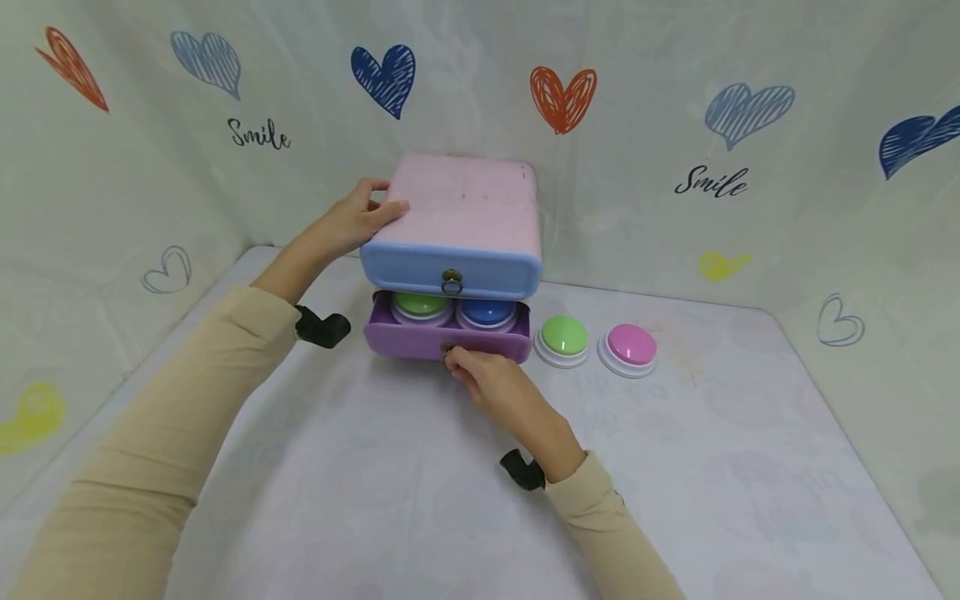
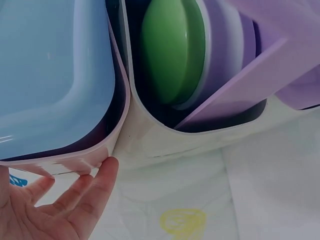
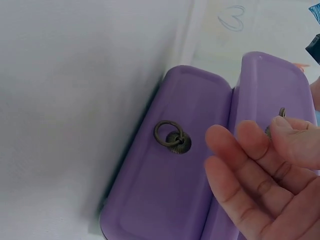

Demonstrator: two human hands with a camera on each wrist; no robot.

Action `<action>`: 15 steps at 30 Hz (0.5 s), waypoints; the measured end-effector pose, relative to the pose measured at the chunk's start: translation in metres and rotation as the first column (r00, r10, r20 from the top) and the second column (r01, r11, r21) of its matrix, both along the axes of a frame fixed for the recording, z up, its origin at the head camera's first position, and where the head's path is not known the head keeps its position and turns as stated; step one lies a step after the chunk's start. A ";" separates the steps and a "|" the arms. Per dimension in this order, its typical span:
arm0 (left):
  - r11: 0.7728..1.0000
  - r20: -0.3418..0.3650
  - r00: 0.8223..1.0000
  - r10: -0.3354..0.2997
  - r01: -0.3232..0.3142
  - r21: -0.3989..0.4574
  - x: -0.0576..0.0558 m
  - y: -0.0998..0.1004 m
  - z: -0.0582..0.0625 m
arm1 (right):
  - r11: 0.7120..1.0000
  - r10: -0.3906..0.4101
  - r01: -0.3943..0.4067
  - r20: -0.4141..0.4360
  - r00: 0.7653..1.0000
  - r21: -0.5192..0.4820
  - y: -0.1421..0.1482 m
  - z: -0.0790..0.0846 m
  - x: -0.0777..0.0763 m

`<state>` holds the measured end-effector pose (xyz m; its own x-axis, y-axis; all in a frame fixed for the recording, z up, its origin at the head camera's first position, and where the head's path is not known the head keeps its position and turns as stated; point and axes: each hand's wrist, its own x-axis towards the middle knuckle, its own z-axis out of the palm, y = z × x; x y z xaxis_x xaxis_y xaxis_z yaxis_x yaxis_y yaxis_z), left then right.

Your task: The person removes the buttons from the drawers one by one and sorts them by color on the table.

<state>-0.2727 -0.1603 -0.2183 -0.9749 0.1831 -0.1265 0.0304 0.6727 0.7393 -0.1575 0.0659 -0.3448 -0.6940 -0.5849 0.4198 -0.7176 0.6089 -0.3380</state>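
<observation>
A small drawer cabinet with a pink top has a blue upper drawer, pushed in. Below it, a purple drawer stands partly pulled out. Inside sit a green dome button and a blue dome button, both on white bases. My right hand pinches this drawer's ring pull between thumb and forefinger, the other fingers loosely bent. My left hand steadies the cabinet's upper left side, thumb over the top edge, fingers extended against the pink wall.
Right of the cabinet, another green dome button and a pink dome button rest on the white tablecloth. Another purple drawer front with a hanging ring shows in the right wrist view. A heart-patterned curtain stands behind.
</observation>
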 end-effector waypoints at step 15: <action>1.000 -0.007 1.000 -0.007 0.007 0.001 -0.001 0.000 0.000 | 1.000 0.005 -0.003 -0.099 0.995 0.022 0.000 -0.008 0.011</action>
